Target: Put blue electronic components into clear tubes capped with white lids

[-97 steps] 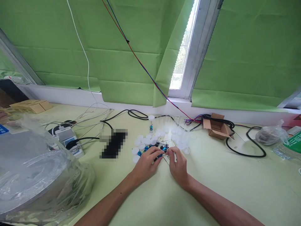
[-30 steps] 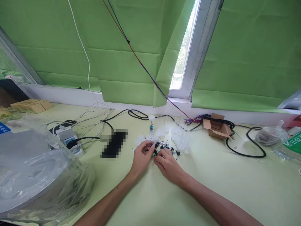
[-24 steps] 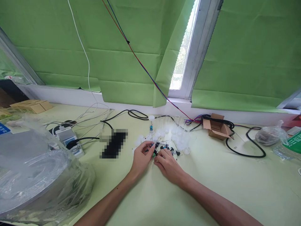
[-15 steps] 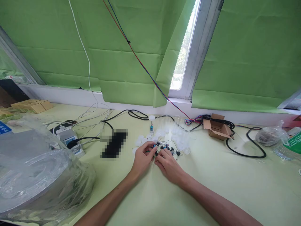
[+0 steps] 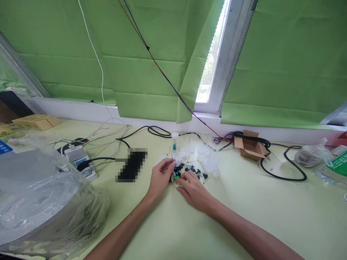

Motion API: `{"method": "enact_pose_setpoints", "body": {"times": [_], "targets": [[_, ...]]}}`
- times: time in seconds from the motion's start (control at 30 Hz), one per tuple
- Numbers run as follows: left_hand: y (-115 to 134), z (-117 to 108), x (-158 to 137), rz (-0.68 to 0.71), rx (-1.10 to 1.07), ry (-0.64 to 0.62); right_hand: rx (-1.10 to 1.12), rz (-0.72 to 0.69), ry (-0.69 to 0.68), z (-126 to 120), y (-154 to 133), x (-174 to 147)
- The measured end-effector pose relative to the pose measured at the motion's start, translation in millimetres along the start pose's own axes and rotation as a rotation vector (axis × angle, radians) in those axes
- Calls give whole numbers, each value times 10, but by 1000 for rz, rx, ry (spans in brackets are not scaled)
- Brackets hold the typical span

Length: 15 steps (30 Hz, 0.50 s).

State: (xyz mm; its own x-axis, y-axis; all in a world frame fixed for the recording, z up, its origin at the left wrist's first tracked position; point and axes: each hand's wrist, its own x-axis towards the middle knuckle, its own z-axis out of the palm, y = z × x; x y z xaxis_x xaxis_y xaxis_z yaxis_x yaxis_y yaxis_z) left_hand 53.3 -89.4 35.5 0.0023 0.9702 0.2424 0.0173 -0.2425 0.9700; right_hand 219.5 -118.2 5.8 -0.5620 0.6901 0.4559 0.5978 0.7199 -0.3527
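Wrapped bundle (image 5: 51, 209): bulky, under clear plastic; far to the left of the capped vial (image 5: 174, 146) and nearer the person.
Power strip (image 5: 90, 173): left of the vial, a black plug in it.
Masked patch (image 5: 131, 166): black and blocky, between strip and vial; what it covers cannot be told.
Left hand (image 5: 159, 180): in front of the vial and slightly left; thumb and fingers pinch a thin-stemmed piece.
Thin-stemmed piece (image 5: 171, 155): its wire stands almost upright just before the vial, the lower end hidden in the fingers.
Small parts (image 5: 189, 168): black, blue and green, heaped in front of the vial and to its right.
Right hand (image 5: 195, 189): fingers curled down at the heap's near edge, right of the vial; whether they grip anything cannot be told.
Clear vials (image 5: 207, 162): clustered right of the capped one.
Cardboard box (image 5: 251, 148): flaps open, well right of the vial, black cable (image 5: 280, 175) looped beside it.
Tied bag (image 5: 311, 155): far right of the vial.
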Motion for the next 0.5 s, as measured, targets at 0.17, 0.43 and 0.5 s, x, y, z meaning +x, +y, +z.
{"method": "enact_pose_setpoints", "body": {"times": [0.17,0.43,0.5], "targets": [[-26,-7,0,17,2,21,-42,-47,-40,-33,-33,10],[6,35,-27,-11,10,21,-95,-54,-90,-25,-32,13],[5,34,-28,-9,15,23,-92,-53,-87,-20,-32,11]]}}
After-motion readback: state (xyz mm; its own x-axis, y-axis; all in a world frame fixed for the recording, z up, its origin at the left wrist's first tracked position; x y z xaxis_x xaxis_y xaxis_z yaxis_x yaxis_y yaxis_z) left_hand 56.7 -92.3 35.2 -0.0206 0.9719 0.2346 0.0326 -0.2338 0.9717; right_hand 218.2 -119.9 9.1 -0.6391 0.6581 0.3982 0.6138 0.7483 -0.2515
